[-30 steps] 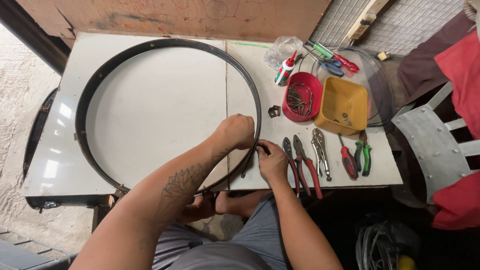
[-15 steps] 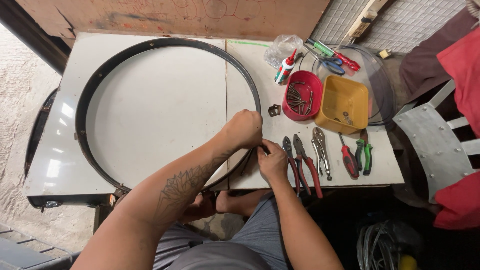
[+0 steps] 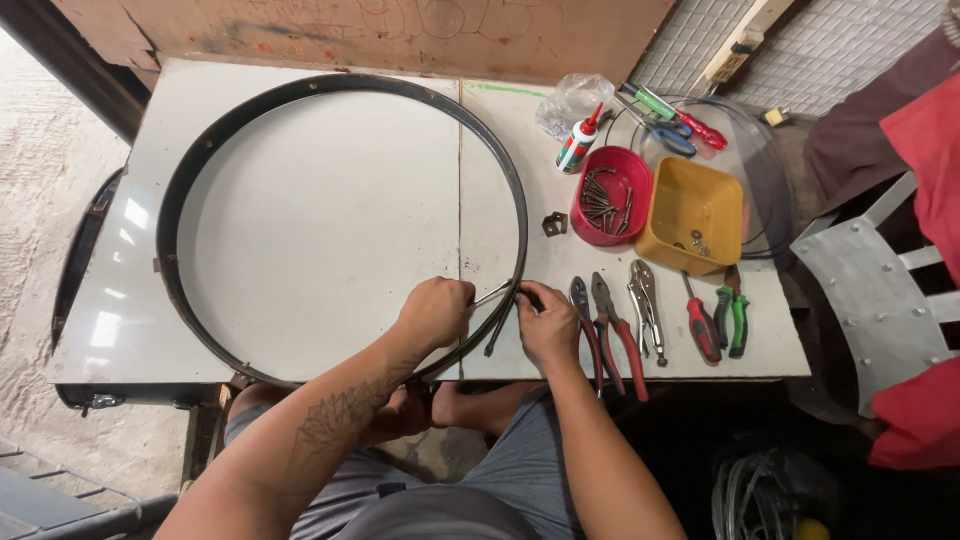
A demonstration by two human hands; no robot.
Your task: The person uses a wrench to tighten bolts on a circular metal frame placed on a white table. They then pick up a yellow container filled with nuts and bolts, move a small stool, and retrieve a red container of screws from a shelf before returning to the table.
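Gripping the black metal hoop at its 4 o'clock rim, both hands closed: left hand fisted around a thin metal tool, right hand pinching rim with a dark rod. Hoop flat on white table. Pliers at 3 o'clock of right hand; red tray, yellow tray toward 1 o'clock.

1 large black metal hoop, 2 plastic bowls: 1 red round, 1 yellow square. 3 pliers w/ red or bare handles, 2 screwdrivers, red & green. 1 glue bottle, 1 blue scissors.
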